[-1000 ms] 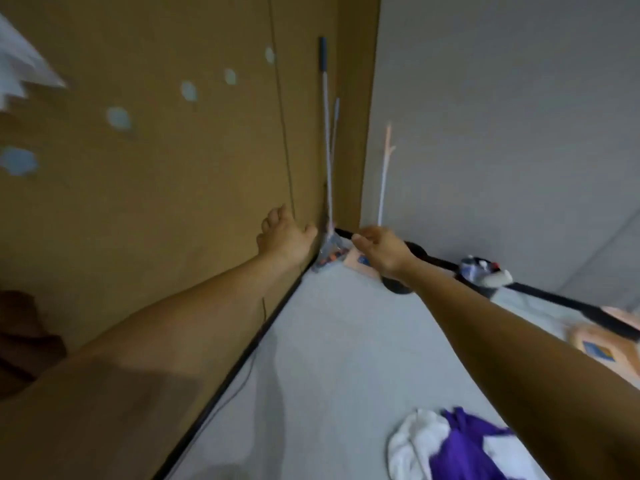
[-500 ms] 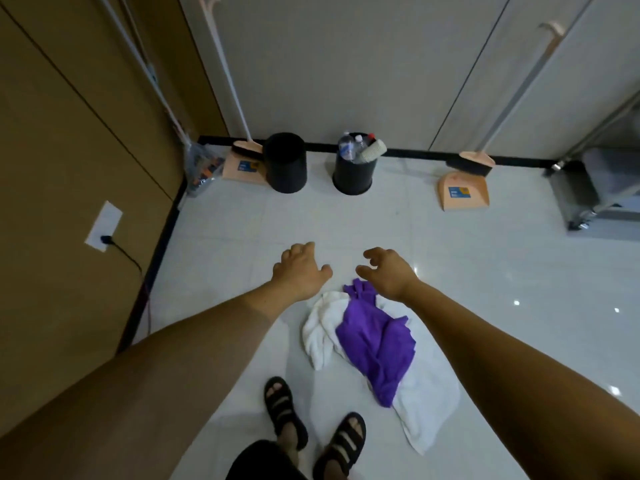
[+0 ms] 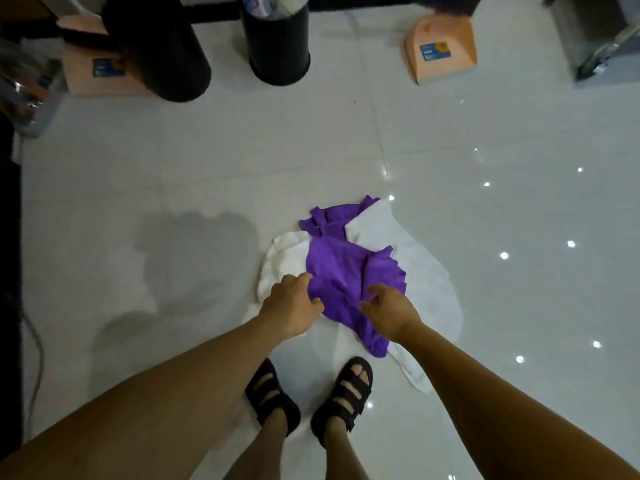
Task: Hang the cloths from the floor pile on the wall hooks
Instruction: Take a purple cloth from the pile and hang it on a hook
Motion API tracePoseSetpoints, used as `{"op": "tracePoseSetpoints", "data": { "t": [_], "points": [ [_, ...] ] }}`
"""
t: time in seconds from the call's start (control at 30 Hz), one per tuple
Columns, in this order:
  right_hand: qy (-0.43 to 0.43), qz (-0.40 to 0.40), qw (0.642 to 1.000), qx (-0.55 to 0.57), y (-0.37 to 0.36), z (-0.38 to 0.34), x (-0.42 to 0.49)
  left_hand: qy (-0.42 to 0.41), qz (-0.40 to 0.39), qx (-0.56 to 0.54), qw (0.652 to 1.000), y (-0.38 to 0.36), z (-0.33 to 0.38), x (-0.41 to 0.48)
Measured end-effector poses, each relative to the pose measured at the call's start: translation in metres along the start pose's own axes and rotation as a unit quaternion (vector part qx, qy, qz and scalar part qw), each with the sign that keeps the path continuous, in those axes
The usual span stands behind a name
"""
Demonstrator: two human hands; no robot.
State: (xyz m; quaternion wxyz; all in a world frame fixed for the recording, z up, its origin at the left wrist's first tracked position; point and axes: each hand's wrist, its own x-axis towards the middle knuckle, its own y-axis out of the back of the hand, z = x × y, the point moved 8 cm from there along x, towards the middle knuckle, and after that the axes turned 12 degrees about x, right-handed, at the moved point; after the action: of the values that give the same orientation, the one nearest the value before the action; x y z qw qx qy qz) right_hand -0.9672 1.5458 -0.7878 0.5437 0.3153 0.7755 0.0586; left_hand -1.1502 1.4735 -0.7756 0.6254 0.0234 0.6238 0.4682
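A crumpled purple cloth (image 3: 341, 268) lies on top of a white cloth (image 3: 429, 289) in a pile on the shiny floor, just ahead of my sandalled feet. Both hands reach down to the purple cloth's near part. My left hand (image 3: 292, 306) rests at the cloth's left edge, with its fingertips touching the fabric. Over the cloth's right side is my right hand (image 3: 389, 313), fingers spread and curved. Neither hand has lifted any fabric. No wall hooks are in view.
Two black bins (image 3: 156, 46) (image 3: 278, 39) stand at the far wall, with an orange dustpan (image 3: 441, 46) to their right and another (image 3: 100, 69) to their left. A grey unit (image 3: 602, 36) sits at the far right, and a dark baseboard (image 3: 8, 271) with a cable runs along the left.
My view swung from the wall corner down to the floor. Both hands dropped from wall height to the cloth pile and now touch the purple cloth.
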Motion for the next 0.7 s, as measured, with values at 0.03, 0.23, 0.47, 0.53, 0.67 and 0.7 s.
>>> {"op": "tracePoseSetpoints", "data": {
  "t": [0.03,0.23,0.47,0.53,0.67,0.7],
  "points": [
    [-0.013,-0.002,1.000,0.004,-0.013,0.022,0.024,0.000,-0.004,0.004,1.000,-0.022,0.002,0.024],
    [-0.028,0.038,0.999,-0.010,-0.049,0.096,0.130,-0.012,0.001,0.008,1.000,-0.101,0.018,0.135],
    [0.030,0.138,0.990,0.007,-0.032,0.113,0.223,-0.041,0.038,0.010,0.998,-0.148,0.036,0.220],
    [0.049,0.161,0.986,-0.004,-0.027,0.115,0.238,-0.047,0.047,0.009,0.998,-0.156,0.037,0.231],
    [0.057,0.171,0.983,-0.030,-0.026,0.122,0.256,-0.053,0.060,0.003,0.997,-0.162,0.038,0.242],
    [0.050,0.167,0.984,-0.037,-0.027,0.124,0.259,-0.053,0.061,0.003,0.997,-0.163,0.037,0.242]
  ]
}}
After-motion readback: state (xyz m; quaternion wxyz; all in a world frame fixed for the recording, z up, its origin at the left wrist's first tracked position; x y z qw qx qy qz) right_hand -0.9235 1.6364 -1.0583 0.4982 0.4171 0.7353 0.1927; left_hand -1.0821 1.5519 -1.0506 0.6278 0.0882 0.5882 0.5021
